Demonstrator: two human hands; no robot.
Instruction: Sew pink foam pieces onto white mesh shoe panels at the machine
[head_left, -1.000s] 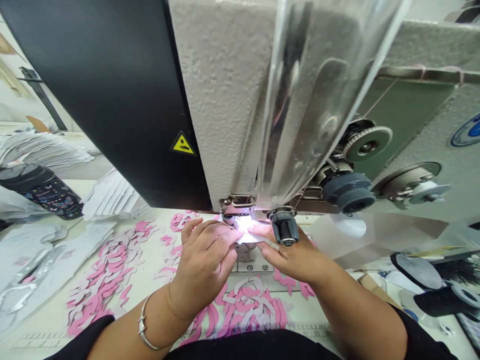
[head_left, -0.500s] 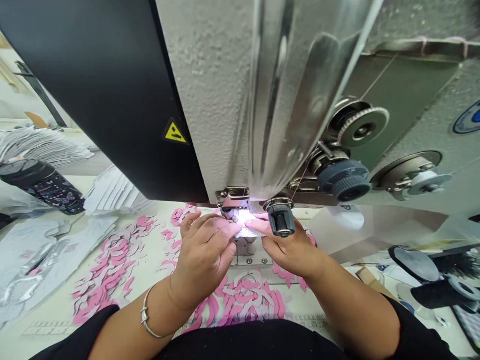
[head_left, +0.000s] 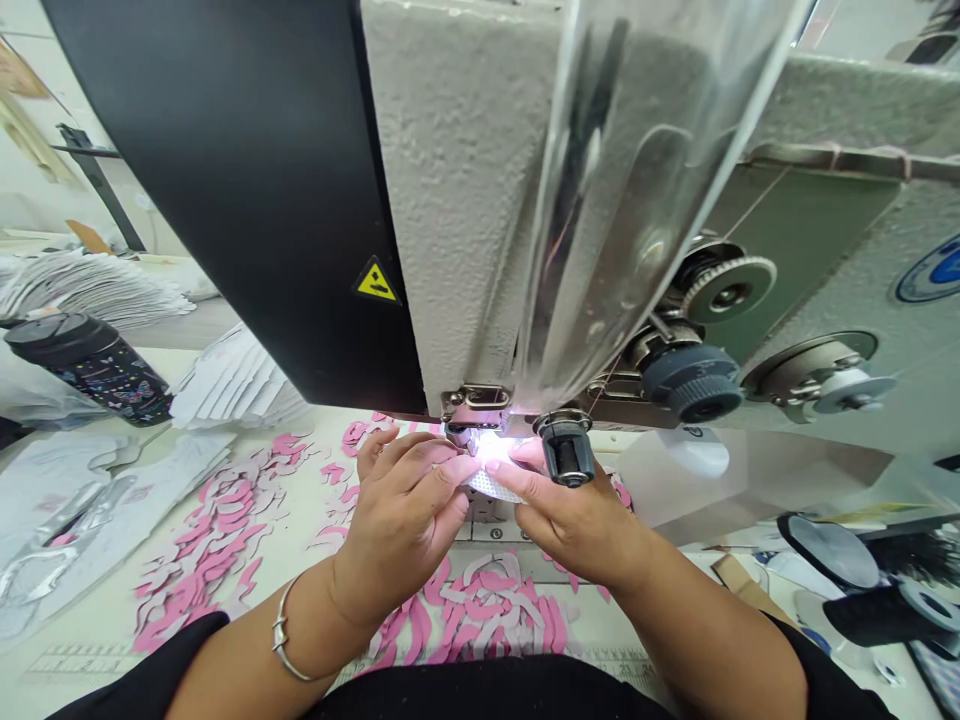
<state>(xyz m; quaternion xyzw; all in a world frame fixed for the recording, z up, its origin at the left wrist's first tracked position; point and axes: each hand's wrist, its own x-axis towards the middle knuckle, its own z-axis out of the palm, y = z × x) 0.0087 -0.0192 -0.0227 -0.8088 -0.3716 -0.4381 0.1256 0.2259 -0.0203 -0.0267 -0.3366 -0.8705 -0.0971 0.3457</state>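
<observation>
From my remote view I look down past the grey sewing machine head point(head_left: 457, 200) and its clear plastic guard point(head_left: 637, 200), at two bare hands working right under them. The thing in hand is a small perforated white piece point(head_left: 487, 484). It lies just in front of the presser foot point(head_left: 474, 425), in the bright spot of the machine lamp, above a steel bed plate point(head_left: 495, 533).

The left hand point(head_left: 401, 520), with a thin silver bracelet point(head_left: 281, 630) on its wrist, comes from one side, and the right hand point(head_left: 577, 520) from the other. Their fingertips are closed on the piece from both sides and nearly meet, so I read the grip as together and clamped on it — only the thumbs I cannot see well.

The piece seems to me thin, light and soft, maybe a little slippery — easy to shift with a small push. I would take it by its outer edges with the fingertips, well away from the foot.

Around the hands, pink-and-white cut pieces point(head_left: 480, 610) lie scattered on the table point(head_left: 600, 628). Further left are stacks of white cut pieces point(head_left: 232, 380) and a dark printed bottle point(head_left: 94, 368) — on the machine's right side sits a dark tension knob point(head_left: 690, 382).
</observation>
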